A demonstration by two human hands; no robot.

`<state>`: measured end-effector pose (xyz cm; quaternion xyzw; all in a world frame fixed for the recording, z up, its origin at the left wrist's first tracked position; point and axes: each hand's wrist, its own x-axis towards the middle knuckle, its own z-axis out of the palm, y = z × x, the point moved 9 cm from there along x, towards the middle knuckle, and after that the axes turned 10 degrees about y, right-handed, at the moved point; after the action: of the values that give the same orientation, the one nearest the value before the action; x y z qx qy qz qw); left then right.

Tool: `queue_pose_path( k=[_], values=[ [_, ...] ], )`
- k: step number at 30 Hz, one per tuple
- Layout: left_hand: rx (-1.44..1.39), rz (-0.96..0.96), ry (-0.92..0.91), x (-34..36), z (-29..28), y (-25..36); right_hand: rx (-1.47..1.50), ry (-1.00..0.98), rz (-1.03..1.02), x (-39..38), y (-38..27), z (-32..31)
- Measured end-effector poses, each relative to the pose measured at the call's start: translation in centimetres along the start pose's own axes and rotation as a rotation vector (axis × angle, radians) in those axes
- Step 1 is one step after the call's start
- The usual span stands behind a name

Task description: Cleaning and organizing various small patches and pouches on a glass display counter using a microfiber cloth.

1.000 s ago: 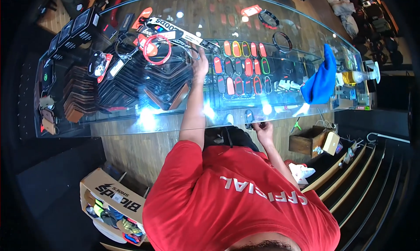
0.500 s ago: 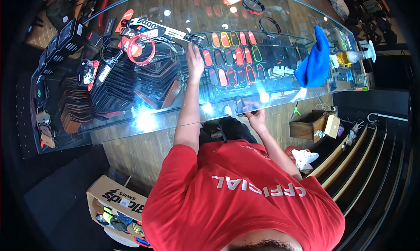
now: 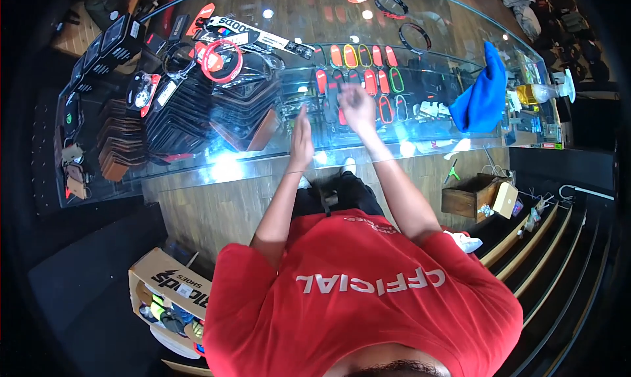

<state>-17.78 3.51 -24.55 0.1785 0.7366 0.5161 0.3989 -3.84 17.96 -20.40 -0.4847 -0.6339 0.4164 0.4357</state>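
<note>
My left hand (image 3: 302, 140) is held edge-on over the front part of the glass counter (image 3: 263, 160), fingers stretched out, nothing visible in it. Farther in and to its right, my right hand (image 3: 358, 111) hovers over rows of small key fobs, its fingers curled and blurred. Whether it grips anything is unclear. A red key fob (image 3: 371, 82) and a green-rimmed one (image 3: 396, 80) show just right of it. The hand covers part of the lower rows. Left of my left hand lies a fan of dark wallets (image 3: 243, 117).
Red wristband (image 3: 222, 60) and packaged bands lie at the back left, beside black boxes (image 3: 118, 45). On the right are a blue cloth (image 3: 483, 94) and a pump bottle (image 3: 539, 92). Below stand a wooden crate (image 3: 460, 201), slatted shelving (image 3: 526, 245) and a cardboard box (image 3: 174, 278).
My right hand has moved from the counter's front edge forward over the key fobs. My left hand has drawn back toward me from the long packaged strip. The view has shifted slightly.
</note>
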Motion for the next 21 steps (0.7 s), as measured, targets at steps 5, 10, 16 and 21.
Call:
queue_pose_path(
  k=[5, 10, 16, 21],
  values=[
    [0.132, 0.266, -0.087, -7.3, -4.1, -2.8, -0.236, 0.066, -0.167, 7.1, -2.0, 8.4],
    [0.112, 0.064, 0.021, -11.2, -11.3, -9.1, -0.394, 0.057, -0.139, 6.7, -4.9, 12.4],
    [-0.061, 0.039, 0.058, -13.7, -15.0, -11.1, -0.569, -0.009, -0.116, 8.3, -2.4, 14.4],
    [-0.098, 0.042, -0.016, -12.8, -13.5, -9.7, -0.575, 0.046, -0.278, 6.7, -5.0, 11.6]
  ],
)
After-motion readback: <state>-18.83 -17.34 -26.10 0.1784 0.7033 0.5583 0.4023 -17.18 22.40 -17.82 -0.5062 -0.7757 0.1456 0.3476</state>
